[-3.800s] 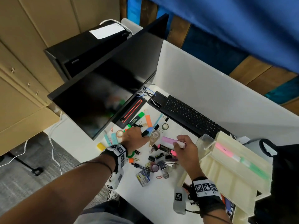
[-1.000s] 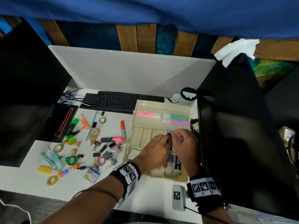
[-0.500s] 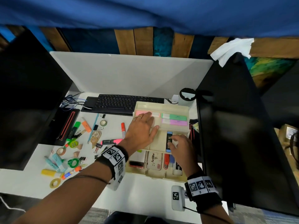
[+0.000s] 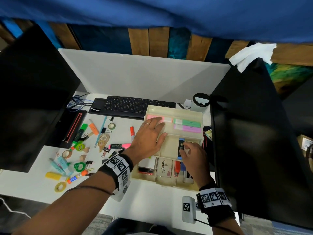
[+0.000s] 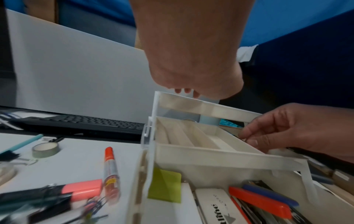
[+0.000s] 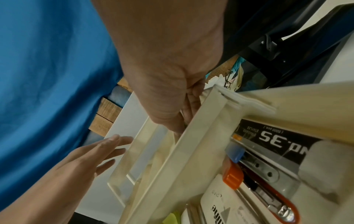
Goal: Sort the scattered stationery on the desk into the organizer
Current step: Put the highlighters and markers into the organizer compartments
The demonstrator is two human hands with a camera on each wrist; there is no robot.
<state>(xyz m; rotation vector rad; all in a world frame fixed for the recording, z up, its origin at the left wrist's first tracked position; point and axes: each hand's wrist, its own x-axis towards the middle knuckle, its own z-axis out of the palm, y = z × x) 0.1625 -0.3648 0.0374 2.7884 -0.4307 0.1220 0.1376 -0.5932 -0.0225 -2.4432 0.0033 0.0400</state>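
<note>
Cream plastic organizer (image 4: 186, 186) on bench (image 4: 152, 197), landmark. Nearest tier: stamp pad case (image 4: 165, 167), orange stapler (image 4: 177, 167), staple box (image 6: 275, 141). Middle tier: blue-capped marker (image 4: 181, 146); right hand (image 4: 193, 157) pinches it, fingers curled. Far tier: pink highlighter (image 4: 166, 119), green highlighter (image 4: 187, 122), purple highlighter (image 4: 188, 128); left hand (image 4: 149, 139) flat on this tier, fingers spread. Scattered stationery (image 4: 81, 148) left of organizer.

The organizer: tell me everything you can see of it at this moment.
The organizer is a cream plastic tiered box, opened out on the desk by the keyboard. Its top tray holds pastel highlighters, the middle tray a blue-capped marker, the bottom tray a stapler and staples. The left hand rests flat on it; the right hand touches the marker.
</note>
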